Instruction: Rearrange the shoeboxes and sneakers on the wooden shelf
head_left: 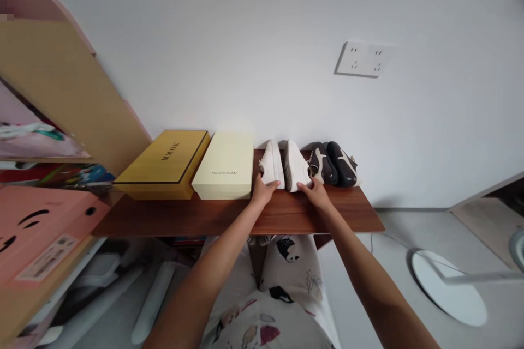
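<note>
Two white sneakers stand side by side, heels toward me, on a dark wooden shelf (229, 215). My left hand (264, 191) is closed around the heel of the left white sneaker (272, 162). My right hand (315, 192) grips the heel of the right white sneaker (295, 163). Both shoes rest on the shelf surface against the white wall.
A pair of black shoes (333, 163) sits right of the sneakers. A cream shoebox (225, 166) and a yellow shoebox (166, 163) lie to the left. A pink box (36, 229) and a bookcase stand at far left, a white lamp base (448, 286) on the floor right.
</note>
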`<state>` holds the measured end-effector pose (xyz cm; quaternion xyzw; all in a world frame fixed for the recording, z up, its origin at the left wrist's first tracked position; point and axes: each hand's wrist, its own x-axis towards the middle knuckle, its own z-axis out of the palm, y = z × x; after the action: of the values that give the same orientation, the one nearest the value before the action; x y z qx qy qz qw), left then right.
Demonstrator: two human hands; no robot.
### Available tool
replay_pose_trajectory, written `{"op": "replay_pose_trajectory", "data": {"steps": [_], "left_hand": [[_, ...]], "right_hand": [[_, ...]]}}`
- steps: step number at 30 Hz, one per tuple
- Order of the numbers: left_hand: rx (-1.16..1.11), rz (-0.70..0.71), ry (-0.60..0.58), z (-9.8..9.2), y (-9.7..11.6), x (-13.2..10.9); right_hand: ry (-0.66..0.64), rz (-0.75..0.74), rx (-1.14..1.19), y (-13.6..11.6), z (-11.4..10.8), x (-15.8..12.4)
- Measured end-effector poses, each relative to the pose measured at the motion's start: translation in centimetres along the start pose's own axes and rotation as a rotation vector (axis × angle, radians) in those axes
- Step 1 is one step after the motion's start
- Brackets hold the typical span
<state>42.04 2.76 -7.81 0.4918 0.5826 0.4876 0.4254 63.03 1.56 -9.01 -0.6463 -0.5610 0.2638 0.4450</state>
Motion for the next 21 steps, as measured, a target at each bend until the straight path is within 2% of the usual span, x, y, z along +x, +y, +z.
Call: {"op": "replay_pose_trajectory", "data": {"steps": [2, 5, 10, 12, 16, 18, 21], "left_hand": [[-0.020, -0.014, -0.034, 0.0, 0.1, 0.2], [0.090, -0.019, -0.045, -0.3, 0.9, 0.1], [0.444, 0.145, -0.085, -1.2, 3.5, -0.1], [0.634, 0.251, -0.134, -1.5, 4.3, -0.4], [0.977, 0.440, -0.268, -1.4, 5.5, -0.7], [1.067, 0.496, -0.297, -0.9, 5.9, -0.5], [1.093, 0.512, -0.294, 0.0, 6.2, -0.1]], "right_hand": [[-0.058, 0.027, 0.060, 0.1, -0.1, 0.4], [-0.130, 0.008, 0.117, -0.3, -0.3, 0.9], [-0.258, -0.173, 0.144, -1.6, -1.8, 1.2], [-0.274, -0.260, 0.005, -2.3, -2.7, 0.8], [-0.312, -0.395, -0.460, -4.3, -3.6, 0.1], [-0.343, -0.425, -0.632, -5.4, -3.4, 0.1], [-0.367, -0.410, -0.770, -6.7, -2.5, 0.7]]}}
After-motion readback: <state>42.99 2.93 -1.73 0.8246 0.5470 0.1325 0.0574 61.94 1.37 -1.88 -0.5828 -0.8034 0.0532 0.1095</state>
